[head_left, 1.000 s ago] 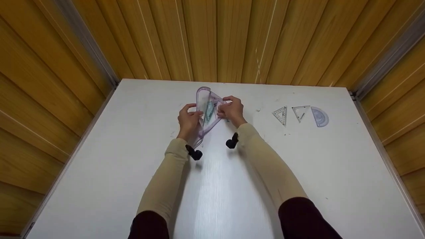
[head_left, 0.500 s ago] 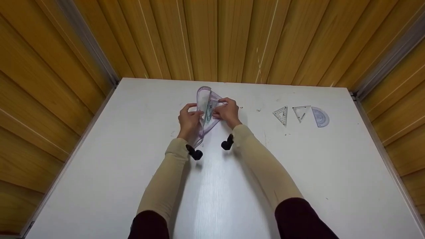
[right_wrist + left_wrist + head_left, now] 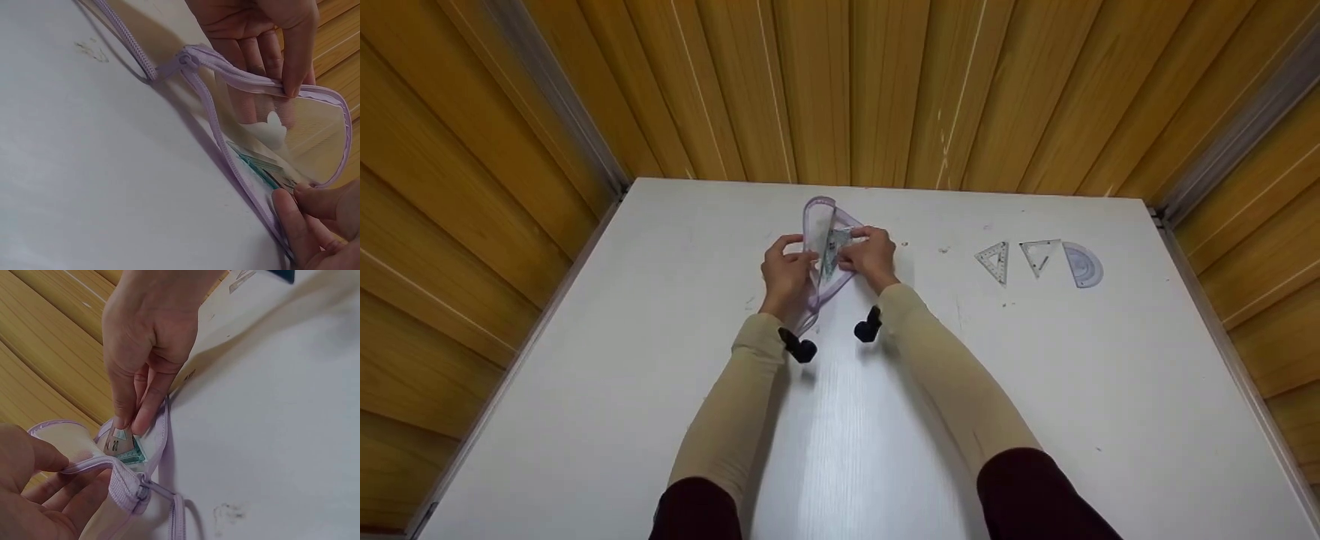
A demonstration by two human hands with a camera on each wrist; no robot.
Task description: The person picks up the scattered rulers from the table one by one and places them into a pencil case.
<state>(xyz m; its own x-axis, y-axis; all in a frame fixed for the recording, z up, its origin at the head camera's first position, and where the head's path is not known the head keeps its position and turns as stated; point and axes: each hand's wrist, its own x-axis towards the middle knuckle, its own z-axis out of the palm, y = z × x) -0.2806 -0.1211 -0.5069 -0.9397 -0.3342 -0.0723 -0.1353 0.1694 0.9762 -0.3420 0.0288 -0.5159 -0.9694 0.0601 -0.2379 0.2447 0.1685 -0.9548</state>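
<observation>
Reached further left with the right hand (image 3: 871,256), closely pinching a clear drawing tool (image 3: 116,443) inside the zip pouch (image 3: 312,130), clasping its left rim (image 3: 806,225) with the left hand (image 3: 786,274), apparently nearer to stowing.

L hand (image 3: 36,492) cut off, L wrist view | R hand (image 3: 318,225) ditto, R wrist | plastic pc. (image 3: 118,442) part-hid in grip

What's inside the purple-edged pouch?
A teal piece shows inside the pouch, with a clear piece that the right hand pinches. The hand and pouch wall cover the deeper part; contents there unclear.
</observation>
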